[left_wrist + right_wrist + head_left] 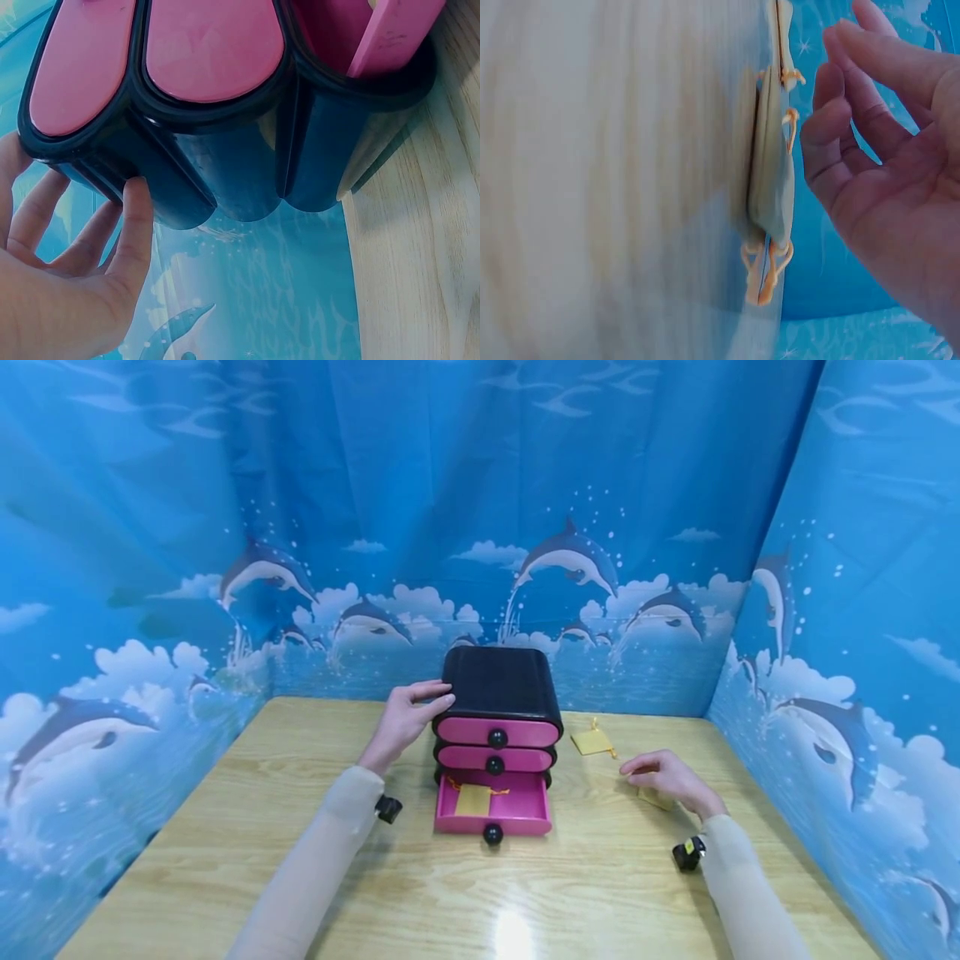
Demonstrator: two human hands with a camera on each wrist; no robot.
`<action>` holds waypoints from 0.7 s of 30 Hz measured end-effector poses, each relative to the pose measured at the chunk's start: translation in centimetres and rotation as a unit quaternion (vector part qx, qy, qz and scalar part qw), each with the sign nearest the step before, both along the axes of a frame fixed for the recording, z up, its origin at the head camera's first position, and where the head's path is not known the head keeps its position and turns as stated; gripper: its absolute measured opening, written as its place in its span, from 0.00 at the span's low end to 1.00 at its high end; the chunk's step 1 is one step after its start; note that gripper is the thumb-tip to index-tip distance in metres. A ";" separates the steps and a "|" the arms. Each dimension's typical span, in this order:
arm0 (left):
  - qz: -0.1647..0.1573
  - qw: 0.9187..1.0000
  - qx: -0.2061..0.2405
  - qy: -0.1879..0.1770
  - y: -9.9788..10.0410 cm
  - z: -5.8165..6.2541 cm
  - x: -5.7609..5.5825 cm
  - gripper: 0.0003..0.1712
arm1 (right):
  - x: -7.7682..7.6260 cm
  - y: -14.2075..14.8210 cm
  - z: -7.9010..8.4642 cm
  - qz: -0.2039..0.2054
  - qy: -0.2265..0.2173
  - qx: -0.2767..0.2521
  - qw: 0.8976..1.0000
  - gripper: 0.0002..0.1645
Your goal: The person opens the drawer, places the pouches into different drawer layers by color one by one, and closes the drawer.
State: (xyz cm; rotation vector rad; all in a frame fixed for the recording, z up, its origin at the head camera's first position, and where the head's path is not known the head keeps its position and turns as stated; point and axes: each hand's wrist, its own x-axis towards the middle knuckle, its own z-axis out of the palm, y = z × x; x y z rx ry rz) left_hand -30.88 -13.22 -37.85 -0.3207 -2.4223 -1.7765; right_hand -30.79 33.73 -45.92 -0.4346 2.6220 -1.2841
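Observation:
A black mini drawer cabinet (501,683) with pink drawers stands on the table. My left hand (408,714) rests its fingertips against the upper left edge; in the left wrist view the fingers (136,214) touch the black casing. The lowest drawer (525,824) is pulled out and holds a yellow drawstring pouch (473,800). My right hand (670,778), fingers loosely bent and holding nothing, hovers over a second yellow pouch (657,799), which it partly hides. A further pouch (592,742) lies behind, right of the cabinet. In the right wrist view, orange cords hang from a pouch (771,165).
The cabinet's upper two drawers (465,732) are pushed in, with round black knobs (498,738). A blue dolphin-print curtain (420,527) runs along the back and sides of the wooden table (300,743). Both wrists carry small black cameras (388,809).

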 end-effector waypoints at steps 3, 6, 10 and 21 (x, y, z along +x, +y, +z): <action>-0.001 1.000 -0.002 0.003 0.0 0.0 0.0 0.27 | -0.3 0.7 -0.2 -0.009 0.007 0.008 1.000 0.16; 0.000 1.000 -0.002 0.000 0.1 0.1 0.0 0.27 | -0.5 1.2 -0.4 -0.014 0.012 0.018 1.000 0.15; -0.001 1.000 0.000 -0.002 0.0 0.0 0.1 0.27 | -0.6 1.7 -0.3 -0.020 0.020 0.036 0.999 0.15; -0.003 1.000 0.005 -0.001 0.0 0.0 0.1 0.28 | -0.7 3.5 -0.3 -0.035 0.037 0.065 0.997 0.15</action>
